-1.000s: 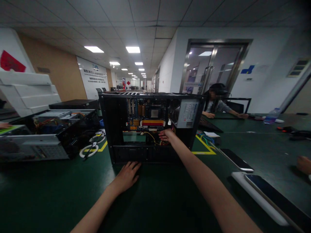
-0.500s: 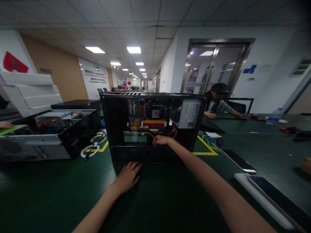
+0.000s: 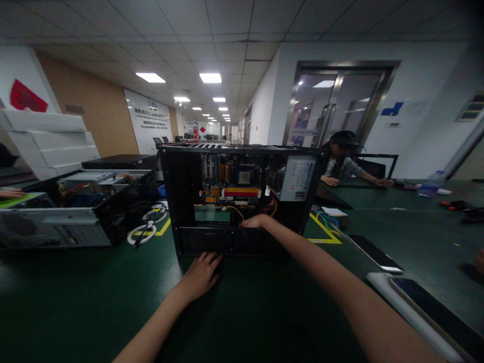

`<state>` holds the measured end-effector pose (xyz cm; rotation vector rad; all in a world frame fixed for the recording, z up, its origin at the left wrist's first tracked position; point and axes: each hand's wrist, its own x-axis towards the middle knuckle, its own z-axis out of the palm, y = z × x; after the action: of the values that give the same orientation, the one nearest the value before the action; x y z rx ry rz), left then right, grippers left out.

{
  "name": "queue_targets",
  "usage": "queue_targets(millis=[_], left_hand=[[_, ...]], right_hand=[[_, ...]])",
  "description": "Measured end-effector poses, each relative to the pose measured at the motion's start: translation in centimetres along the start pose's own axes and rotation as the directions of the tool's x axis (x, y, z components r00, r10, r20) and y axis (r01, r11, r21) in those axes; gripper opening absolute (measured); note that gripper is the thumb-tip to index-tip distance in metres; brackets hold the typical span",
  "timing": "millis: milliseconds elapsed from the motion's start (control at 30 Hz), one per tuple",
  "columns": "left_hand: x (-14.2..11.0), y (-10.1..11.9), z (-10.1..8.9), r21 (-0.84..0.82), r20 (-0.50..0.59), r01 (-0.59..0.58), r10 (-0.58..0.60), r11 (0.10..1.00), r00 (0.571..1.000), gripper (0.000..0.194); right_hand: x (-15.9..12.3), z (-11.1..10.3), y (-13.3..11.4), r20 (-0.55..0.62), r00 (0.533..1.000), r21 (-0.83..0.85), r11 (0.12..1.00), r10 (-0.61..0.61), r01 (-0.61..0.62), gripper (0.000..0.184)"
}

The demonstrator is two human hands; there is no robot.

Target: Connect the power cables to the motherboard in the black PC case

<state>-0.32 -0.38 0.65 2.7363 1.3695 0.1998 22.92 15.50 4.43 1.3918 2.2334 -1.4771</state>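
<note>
A black computer case (image 3: 204, 241) stands on the green table with its open side facing me. Inside it are a motherboard (image 3: 216, 174), memory slots in red and yellow, and a silver power supply (image 3: 298, 176) with a fan at upper right. My right hand (image 3: 255, 222) reaches into the lower part of the case, beside a thin yellow cable (image 3: 233, 208). Its fingertips are hidden behind the bottom panel, so what they hold does not show. Flat on the table, fingers spread, my left hand (image 3: 200, 275) lies at the case's lower front edge.
Another opened computer case (image 3: 71, 224) lies to the left, with coiled white cable (image 3: 140, 235) beside it. Phones (image 3: 374, 252), coloured wires (image 3: 325, 218) and a water bottle (image 3: 431, 184) are on the right. A co-worker (image 3: 344, 161) sits behind, arms on the table.
My right hand has sunk lower into the case, its fingers now behind the bottom panel. My left hand stays put. The view has shifted slightly.
</note>
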Motion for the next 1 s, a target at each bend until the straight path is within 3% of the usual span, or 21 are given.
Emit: queue_targets(millis=[267,700,833,1000], left_hand=[[-0.04,0.01,-0.09,0.000,-0.012,-0.008,0.008,1.000,1.000,0.052],[0.02,-0.43,0.35,-0.015,-0.020,-0.014,0.014,1.000,1.000,0.052],[0.01,-0.34,0.08,-0.011,-0.011,-0.002,0.002,1.000,1.000,0.052],[0.06,-0.25,0.04,-0.006,-0.007,0.001,-0.001,1.000,1.000,0.052]], right_hand=[[-0.82,0.28,-0.60,-0.010,0.997,0.031,0.997,0.075,-0.075,0.013],[0.11,-0.19,0.37,0.021,1.000,-0.037,0.999,-0.014,0.015,0.013],[-0.17,-0.11,0.06,-0.017,1.000,-0.062,0.998,-0.020,0.019,0.008],[-0.73,0.21,-0.38,-0.033,0.999,0.011,0.999,-0.040,0.040,0.009]])
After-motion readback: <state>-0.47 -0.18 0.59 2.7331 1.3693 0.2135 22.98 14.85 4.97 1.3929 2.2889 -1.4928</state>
